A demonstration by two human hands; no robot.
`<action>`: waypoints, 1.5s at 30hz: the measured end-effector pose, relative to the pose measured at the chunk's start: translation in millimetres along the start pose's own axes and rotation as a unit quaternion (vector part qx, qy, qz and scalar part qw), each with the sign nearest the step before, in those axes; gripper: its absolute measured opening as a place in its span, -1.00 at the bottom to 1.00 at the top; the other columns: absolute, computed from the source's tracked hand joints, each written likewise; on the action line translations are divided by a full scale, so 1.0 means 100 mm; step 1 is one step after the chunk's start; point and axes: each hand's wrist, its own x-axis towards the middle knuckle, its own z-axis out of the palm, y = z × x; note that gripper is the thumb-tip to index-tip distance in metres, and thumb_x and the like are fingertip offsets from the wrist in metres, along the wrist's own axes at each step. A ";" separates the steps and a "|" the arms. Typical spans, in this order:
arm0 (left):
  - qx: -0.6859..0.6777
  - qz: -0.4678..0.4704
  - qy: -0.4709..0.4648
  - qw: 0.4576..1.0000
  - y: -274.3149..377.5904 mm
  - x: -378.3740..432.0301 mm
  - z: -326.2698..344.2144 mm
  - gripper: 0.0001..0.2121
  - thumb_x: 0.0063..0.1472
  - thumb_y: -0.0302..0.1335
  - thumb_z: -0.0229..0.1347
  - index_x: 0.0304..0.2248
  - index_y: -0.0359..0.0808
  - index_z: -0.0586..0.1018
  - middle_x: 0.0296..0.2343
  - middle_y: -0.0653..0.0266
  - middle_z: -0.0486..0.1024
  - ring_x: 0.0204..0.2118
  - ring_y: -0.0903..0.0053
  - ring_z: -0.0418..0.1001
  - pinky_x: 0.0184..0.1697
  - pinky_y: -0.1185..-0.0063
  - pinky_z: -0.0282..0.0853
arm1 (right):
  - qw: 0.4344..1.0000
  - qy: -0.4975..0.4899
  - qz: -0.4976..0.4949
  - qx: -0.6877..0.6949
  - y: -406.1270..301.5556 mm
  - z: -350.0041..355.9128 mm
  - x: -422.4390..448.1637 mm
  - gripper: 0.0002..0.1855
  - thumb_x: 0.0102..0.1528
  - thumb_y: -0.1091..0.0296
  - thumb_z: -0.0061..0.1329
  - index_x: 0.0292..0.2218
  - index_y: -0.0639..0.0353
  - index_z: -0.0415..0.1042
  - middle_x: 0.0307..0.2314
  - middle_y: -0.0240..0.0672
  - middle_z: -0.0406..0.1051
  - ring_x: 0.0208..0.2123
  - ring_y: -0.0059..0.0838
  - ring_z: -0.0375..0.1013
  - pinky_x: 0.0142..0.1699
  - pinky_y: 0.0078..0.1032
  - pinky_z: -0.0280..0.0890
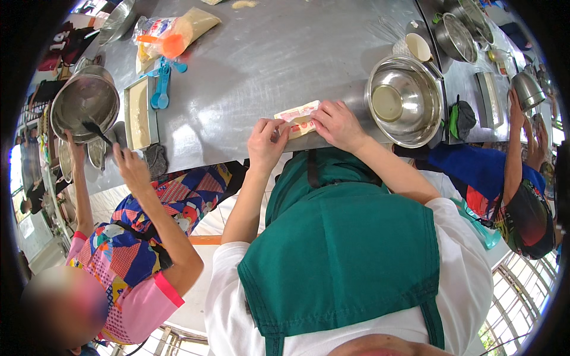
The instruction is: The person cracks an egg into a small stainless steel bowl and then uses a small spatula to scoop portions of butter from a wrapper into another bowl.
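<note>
In front of me, close to the table's near edge, a cream-coloured printed wrapper or packet (303, 122) is held flat between both hands. It bears red and yellow print. My left hand (267, 141) pinches its left end with thumb and fingers. At the right end, my right hand (340, 125) grips it with the fingertips bent over the edge. What the wrapper contains cannot be made out. A wide stainless steel bowl (425, 104) stands just right of my right hand; a pale yellowish round area shows at its bottom.
Left on the steel table (267, 58) are a loaf pan (153, 127) of batter, blue measuring spoons (162, 91), an orange scoop (171, 46) and a plastic bag (198, 26). A co-worker's hand (133, 167) holds a black spatula in a steel bowl (84, 107). A mug (417, 46) and whisk (386, 31) lie right.
</note>
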 end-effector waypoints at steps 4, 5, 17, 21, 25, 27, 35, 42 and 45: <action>-0.012 0.001 0.018 1.000 0.02 0.05 0.05 -0.83 0.08 -0.50 0.22 -0.30 -0.28 0.57 -0.43 0.27 0.44 -0.56 0.57 0.44 -0.48 0.60 0.40 | 0.999 -0.017 -0.006 -0.036 -0.09 -0.06 0.07 -0.52 0.00 0.42 0.02 0.00 0.01 0.39 -0.35 -0.36 0.33 -0.28 -0.40 0.39 -0.17 -0.37 0.26; -0.020 -0.019 0.010 1.000 0.03 0.07 0.06 -0.82 0.07 -0.49 0.23 -0.30 -0.27 0.58 -0.41 0.27 0.44 -0.56 0.57 0.44 -0.48 0.60 0.40 | 0.999 -0.018 -0.008 -0.037 -0.06 -0.01 0.08 -0.52 0.00 0.42 0.02 0.00 0.01 0.39 -0.35 -0.36 0.33 -0.28 -0.40 0.39 -0.17 -0.37 0.26; 0.016 -0.004 -0.009 1.000 0.09 0.02 0.09 -0.83 0.04 -0.47 0.25 -0.35 -0.29 0.57 -0.38 0.25 0.43 -0.52 0.47 0.43 -0.43 0.53 0.40 | 0.994 -0.078 0.004 -0.076 0.12 0.05 0.22 -0.66 0.00 0.44 -0.04 -0.14 0.01 0.48 -0.39 -0.35 0.35 -0.30 -0.40 0.40 -0.14 -0.41 0.23; 0.023 -0.006 -0.021 1.000 0.03 0.04 0.11 -0.85 0.05 -0.48 0.24 -0.37 -0.29 0.57 -0.38 0.26 0.43 -0.50 0.44 0.44 -0.40 0.50 0.41 | 0.995 -0.055 -0.016 -0.083 0.12 0.04 0.23 -0.79 -0.02 0.41 -0.04 -0.28 0.05 0.48 -0.40 -0.34 0.35 -0.30 -0.40 0.42 -0.14 -0.38 0.23; 0.014 0.019 -0.038 0.999 0.11 0.04 0.06 -0.88 0.04 -0.51 0.22 -0.39 -0.27 0.56 -0.39 0.26 0.42 -0.45 0.40 0.45 -0.38 0.46 0.41 | 0.993 -0.061 -0.025 -0.094 0.14 -0.04 0.21 -0.83 -0.02 0.38 -0.04 -0.32 0.05 0.47 -0.40 -0.33 0.36 -0.29 -0.37 0.42 -0.12 -0.36 0.22; 0.028 0.046 -0.053 0.997 0.17 -0.01 0.00 -0.89 0.04 -0.52 0.21 -0.39 -0.26 0.56 -0.40 0.26 0.41 -0.43 0.39 0.45 -0.38 0.46 0.41 | 0.992 -0.075 -0.017 -0.104 0.10 -0.10 0.22 -0.84 -0.02 0.38 -0.05 -0.32 0.04 0.46 -0.40 -0.31 0.36 -0.27 -0.35 0.42 -0.11 -0.36 0.22; 0.097 0.194 -0.022 0.976 0.22 -0.33 0.04 -0.83 -0.10 -0.59 0.25 -0.43 -0.25 0.57 -0.45 0.29 0.40 -0.40 0.39 0.40 -0.43 0.48 0.39 | 0.987 -0.081 -0.012 -0.139 0.03 -0.37 0.24 -0.85 0.00 0.38 -0.09 -0.35 0.06 0.47 -0.34 -0.24 0.38 -0.17 -0.29 0.41 -0.04 -0.34 0.21; 0.051 0.169 0.001 0.984 0.32 -0.19 0.05 -0.86 -0.02 -0.59 0.22 -0.41 -0.25 0.57 -0.50 0.26 0.42 -0.45 0.36 0.40 -0.44 0.48 0.36 | 0.993 -0.069 0.066 -0.072 -0.04 -0.25 0.17 -0.83 0.04 0.29 -0.05 -0.32 0.12 0.46 -0.37 -0.21 0.35 -0.21 -0.23 0.42 -0.05 -0.29 0.23; 0.068 0.132 0.020 0.989 0.30 -0.06 0.07 -0.88 0.08 -0.55 0.17 -0.34 -0.23 0.58 -0.55 0.27 0.42 -0.47 0.36 0.41 -0.44 0.47 0.37 | 0.992 -0.053 0.111 -0.006 -0.10 -0.23 0.13 -0.79 0.05 0.26 -0.04 -0.30 0.15 0.42 -0.37 -0.18 0.33 -0.27 -0.17 0.44 -0.12 -0.25 0.30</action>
